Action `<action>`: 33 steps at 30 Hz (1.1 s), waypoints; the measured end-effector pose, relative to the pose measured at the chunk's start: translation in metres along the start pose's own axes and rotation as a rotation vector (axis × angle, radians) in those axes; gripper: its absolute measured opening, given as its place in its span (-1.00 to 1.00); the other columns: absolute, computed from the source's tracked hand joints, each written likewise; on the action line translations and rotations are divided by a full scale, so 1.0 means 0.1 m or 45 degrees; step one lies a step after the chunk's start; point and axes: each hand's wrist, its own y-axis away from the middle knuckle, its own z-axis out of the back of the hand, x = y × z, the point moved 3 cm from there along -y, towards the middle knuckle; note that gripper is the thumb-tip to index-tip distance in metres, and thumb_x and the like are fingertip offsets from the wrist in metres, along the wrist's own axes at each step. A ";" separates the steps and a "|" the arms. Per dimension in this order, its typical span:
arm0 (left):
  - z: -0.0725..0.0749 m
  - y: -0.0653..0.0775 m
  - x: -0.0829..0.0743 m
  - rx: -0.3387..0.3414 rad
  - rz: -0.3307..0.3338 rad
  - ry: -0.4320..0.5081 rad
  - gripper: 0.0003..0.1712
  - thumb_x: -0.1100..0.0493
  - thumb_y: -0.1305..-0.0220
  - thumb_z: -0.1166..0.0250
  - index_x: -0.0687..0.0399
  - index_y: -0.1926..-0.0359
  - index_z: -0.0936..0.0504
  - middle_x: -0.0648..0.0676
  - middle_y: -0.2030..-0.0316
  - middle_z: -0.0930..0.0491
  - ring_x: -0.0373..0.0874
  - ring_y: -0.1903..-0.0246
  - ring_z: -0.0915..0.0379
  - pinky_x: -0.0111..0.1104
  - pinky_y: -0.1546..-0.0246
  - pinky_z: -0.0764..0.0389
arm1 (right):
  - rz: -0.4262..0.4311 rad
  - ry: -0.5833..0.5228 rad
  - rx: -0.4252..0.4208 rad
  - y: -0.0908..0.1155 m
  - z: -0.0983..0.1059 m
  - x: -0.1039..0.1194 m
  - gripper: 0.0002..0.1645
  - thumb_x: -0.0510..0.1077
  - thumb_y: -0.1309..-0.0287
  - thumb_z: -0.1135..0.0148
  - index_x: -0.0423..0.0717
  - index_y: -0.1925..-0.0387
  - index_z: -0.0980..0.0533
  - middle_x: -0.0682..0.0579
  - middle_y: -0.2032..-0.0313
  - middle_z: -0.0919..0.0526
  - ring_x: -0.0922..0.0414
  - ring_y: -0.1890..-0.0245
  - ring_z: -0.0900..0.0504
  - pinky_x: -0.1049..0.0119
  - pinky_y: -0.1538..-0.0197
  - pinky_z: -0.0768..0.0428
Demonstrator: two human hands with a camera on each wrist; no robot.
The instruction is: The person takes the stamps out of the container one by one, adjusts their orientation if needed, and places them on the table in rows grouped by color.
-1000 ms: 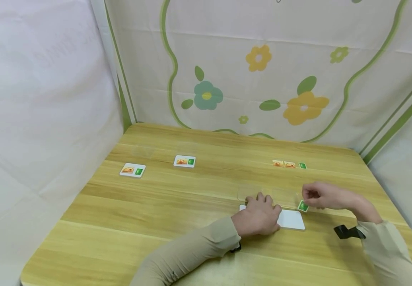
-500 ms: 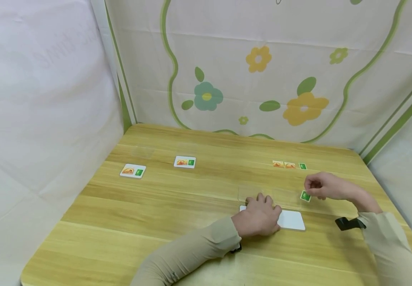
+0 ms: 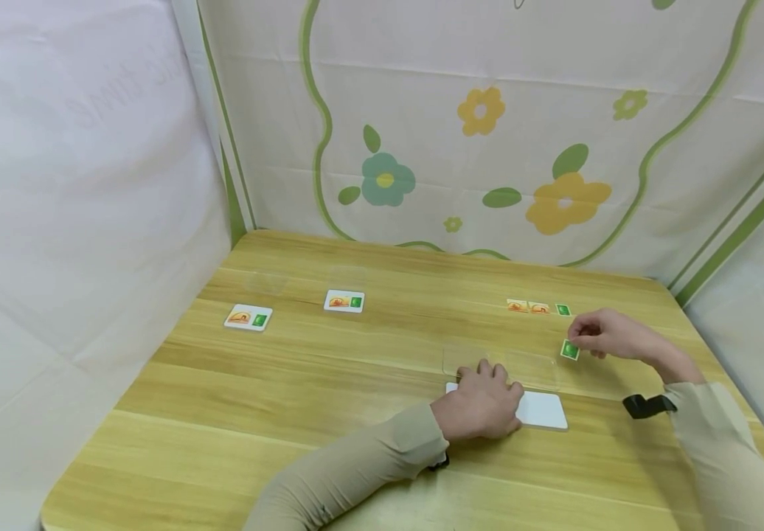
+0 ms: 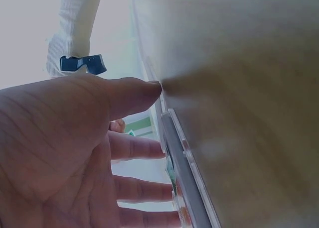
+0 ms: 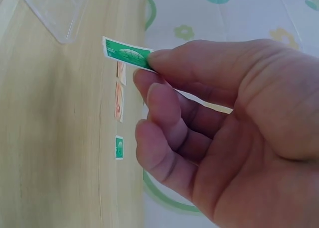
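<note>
My right hand (image 3: 617, 335) pinches a small green stamp (image 3: 570, 349) between thumb and forefinger, raised over the table. In the right wrist view the stamp (image 5: 127, 54) has a white border and juts out past the thumb tip. My left hand (image 3: 481, 402) rests over a white card (image 3: 451, 387), hiding most of it; its fingers (image 4: 142, 189) look fairly straight, tips at the card. Bits of orange and green show on that card's face in the left wrist view. A plain white card (image 3: 541, 410) lies just to the right of the left hand.
Two clear plastic covers (image 3: 531, 370) lie behind the white cards. Farther back are two orange stamps (image 3: 539, 308) and a green stamp (image 3: 563, 310) in a row. At the left lie two white cards (image 3: 344, 301), each bearing an orange and a green stamp. Fabric walls surround the table.
My right hand has moved away from the plain white card toward the back of the table, carrying the green stamp. The left hand has stayed in place.
</note>
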 end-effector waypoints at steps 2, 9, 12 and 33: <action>0.00 0.00 0.00 0.001 0.001 0.001 -0.41 -0.46 -0.33 0.06 -0.51 -0.30 -0.31 -0.09 -0.16 -0.37 -0.08 -0.14 -0.32 -0.05 0.02 -0.57 | 0.003 0.001 -0.014 -0.01 0.02 -0.01 -0.83 -0.13 -0.36 -0.17 -0.16 0.24 -0.58 -0.08 0.42 -0.60 0.21 0.54 -0.50 0.24 0.43 -0.58; 0.00 0.00 0.00 -0.006 0.003 0.018 -0.44 -0.45 -0.33 0.04 -0.50 -0.27 -0.34 -0.09 -0.14 -0.38 -0.07 -0.12 -0.32 -0.04 0.02 -0.57 | 0.000 -0.027 -0.049 -0.05 0.07 -0.10 -0.82 -0.15 -0.35 -0.17 -0.20 0.22 -0.59 -0.05 0.44 -0.58 0.23 0.54 -0.48 0.26 0.43 -0.58; 0.00 0.00 0.00 -0.007 0.001 0.023 -0.44 -0.45 -0.33 0.04 -0.50 -0.27 -0.35 -0.09 -0.13 -0.39 -0.07 -0.12 -0.33 -0.04 0.02 -0.57 | -0.031 -0.027 -0.076 -0.07 0.08 -0.16 -0.81 -0.13 -0.35 -0.18 -0.20 0.22 -0.59 -0.07 0.43 -0.59 0.24 0.53 -0.48 0.27 0.42 -0.58; 0.01 0.02 -0.01 -0.010 0.009 0.028 -0.46 -0.45 -0.32 0.02 -0.50 -0.24 -0.37 -0.10 -0.13 -0.39 -0.07 -0.09 -0.33 -0.06 0.06 -0.57 | -0.119 0.013 -0.145 -0.22 0.22 -0.36 -0.69 -0.10 -0.39 -0.14 -0.29 0.07 -0.57 -0.11 0.35 -0.63 0.20 0.47 -0.52 0.25 0.37 -0.60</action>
